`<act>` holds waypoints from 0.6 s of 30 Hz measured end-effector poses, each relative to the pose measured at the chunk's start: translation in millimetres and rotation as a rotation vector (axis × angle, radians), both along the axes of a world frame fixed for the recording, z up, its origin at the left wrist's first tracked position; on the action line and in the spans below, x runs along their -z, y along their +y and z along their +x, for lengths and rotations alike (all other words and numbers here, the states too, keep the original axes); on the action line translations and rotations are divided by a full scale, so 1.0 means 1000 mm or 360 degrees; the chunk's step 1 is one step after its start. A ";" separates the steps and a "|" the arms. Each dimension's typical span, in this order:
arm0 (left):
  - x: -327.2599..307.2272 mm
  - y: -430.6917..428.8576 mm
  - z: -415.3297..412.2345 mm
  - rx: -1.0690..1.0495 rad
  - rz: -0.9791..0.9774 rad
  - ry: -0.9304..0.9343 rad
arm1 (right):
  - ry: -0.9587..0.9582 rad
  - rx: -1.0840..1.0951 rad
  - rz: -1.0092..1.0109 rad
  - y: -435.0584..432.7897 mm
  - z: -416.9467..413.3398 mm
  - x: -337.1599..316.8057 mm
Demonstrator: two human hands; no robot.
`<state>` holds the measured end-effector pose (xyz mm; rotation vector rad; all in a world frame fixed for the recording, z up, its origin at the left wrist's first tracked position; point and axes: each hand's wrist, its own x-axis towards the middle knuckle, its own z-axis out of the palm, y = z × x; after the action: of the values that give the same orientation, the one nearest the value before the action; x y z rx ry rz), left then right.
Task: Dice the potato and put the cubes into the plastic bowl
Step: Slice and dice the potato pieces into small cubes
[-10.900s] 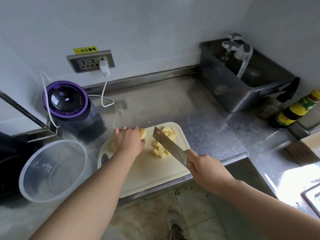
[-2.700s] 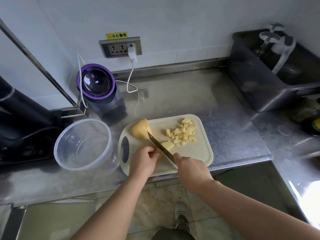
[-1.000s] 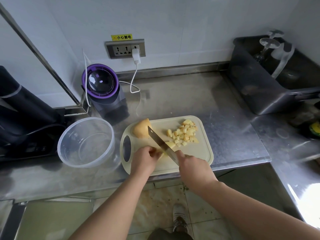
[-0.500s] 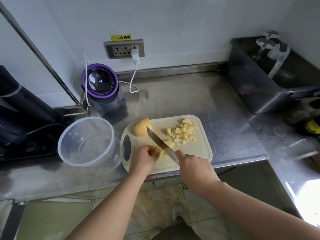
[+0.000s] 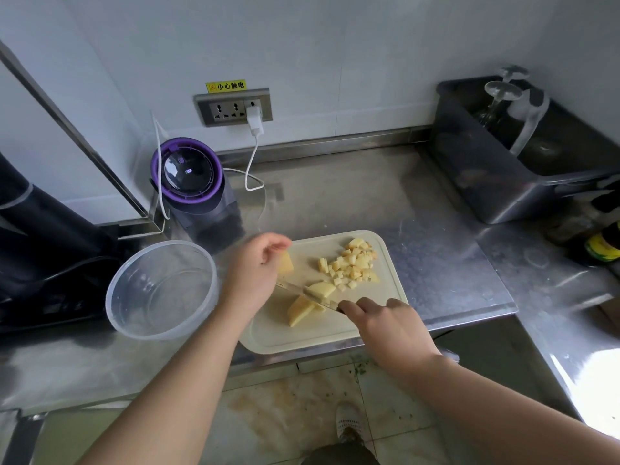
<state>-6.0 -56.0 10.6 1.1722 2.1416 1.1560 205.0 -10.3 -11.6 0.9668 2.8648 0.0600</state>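
A clear plastic bowl stands on the steel counter at the left, in front of a dark appliance with a purple-rimmed lid and just left of a pale cutting board. A white plug sits in the wall socket above.

Over the board's left end the person's left hand hovers, blurred, its fingers loosely curled above a large potato chunk. Whether they touch the chunk cannot be told.

Toward the middle of the board, a knife lies edge-down across thick potato slices, with one cut piece on the blade's far side. A heap of small potato cubes sits at the board's far right corner, apart from the bowl.

The right hand grips the knife's handle at the board's near right edge, fingers wrapped around it, and the blade points left.

Farther right, a grey tub holding upturned glasses stands against the wall, and a dark bottle with a yellow label stands at the frame's edge.
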 end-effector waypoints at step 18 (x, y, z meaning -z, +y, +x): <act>-0.002 0.073 0.019 0.1115 -0.1008 0.0786 | -0.0141 -0.0132 -0.0017 0.022 0.011 -0.030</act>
<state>12.9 16.6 12.7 1.7634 1.8899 -0.1247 215.9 11.9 18.5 0.8219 2.8201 0.0924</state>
